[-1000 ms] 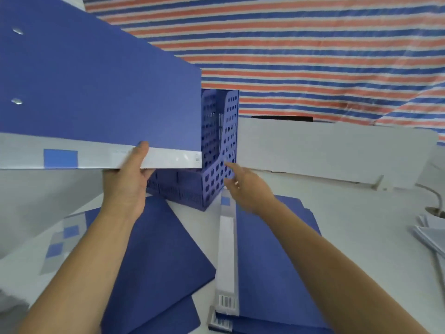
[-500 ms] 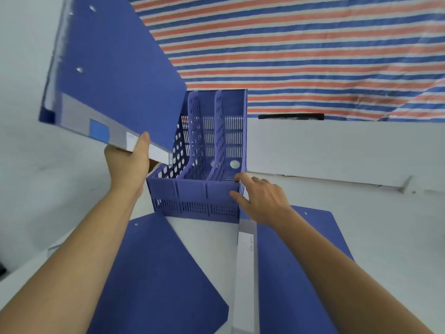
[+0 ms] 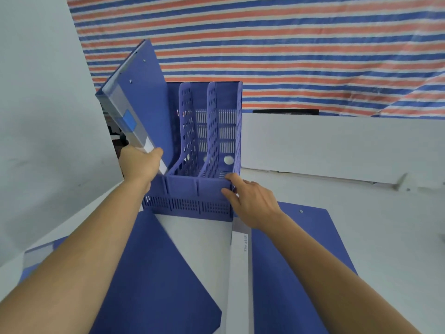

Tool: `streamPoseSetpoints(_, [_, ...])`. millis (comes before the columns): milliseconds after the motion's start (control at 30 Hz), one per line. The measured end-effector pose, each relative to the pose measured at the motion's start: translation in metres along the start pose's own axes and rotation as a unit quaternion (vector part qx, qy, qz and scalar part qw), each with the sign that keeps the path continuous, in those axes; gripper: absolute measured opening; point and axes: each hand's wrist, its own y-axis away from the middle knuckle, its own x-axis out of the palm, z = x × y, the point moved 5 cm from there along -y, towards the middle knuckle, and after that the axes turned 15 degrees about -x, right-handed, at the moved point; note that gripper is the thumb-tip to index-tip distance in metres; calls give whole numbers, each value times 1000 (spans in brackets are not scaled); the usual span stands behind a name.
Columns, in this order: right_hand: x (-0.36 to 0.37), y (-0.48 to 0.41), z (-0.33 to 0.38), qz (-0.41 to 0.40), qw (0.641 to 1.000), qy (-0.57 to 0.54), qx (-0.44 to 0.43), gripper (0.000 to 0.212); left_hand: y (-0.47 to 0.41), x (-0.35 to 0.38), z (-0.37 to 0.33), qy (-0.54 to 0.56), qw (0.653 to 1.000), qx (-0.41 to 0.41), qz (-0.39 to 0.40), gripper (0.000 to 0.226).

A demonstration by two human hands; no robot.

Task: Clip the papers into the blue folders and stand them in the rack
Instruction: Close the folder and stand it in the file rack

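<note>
A blue perforated rack (image 3: 192, 189) with three slots stands on the white table in front of me. My left hand (image 3: 142, 162) grips the lower spine of a blue folder (image 3: 142, 92), which leans tilted with its bottom end in the rack's leftmost slot. The folder's grey spine with a blue label faces left. My right hand (image 3: 250, 201) holds the rack's front right corner. The middle and right slots hold nothing.
Two more blue folders lie flat on the table near me, one at the left (image 3: 154, 280) and one at the right (image 3: 301, 273) with a grey spine. A white partition (image 3: 337, 145) runs behind the rack. A striped tarp hangs at the back.
The folder in my left hand has swung from raised and slanted to nearly upright and dropped into the rack's left slot. My right hand has stayed at the rack's front right corner.
</note>
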Motion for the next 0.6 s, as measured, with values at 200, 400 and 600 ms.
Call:
streamPoseSetpoints(200, [2, -1, 1, 6, 1000, -15, 8, 30, -2, 0, -26, -93, 994, 50, -29, 37])
streamPoseSetpoints(400, [1, -2, 0, 4, 1000, -15, 6, 30, -20, 9, -5, -161, 987, -10, 11, 22])
streamPoseSetpoints(600, [1, 0, 1, 23, 999, -31, 20, 38, -8, 16, 3, -143, 988, 20, 51, 42])
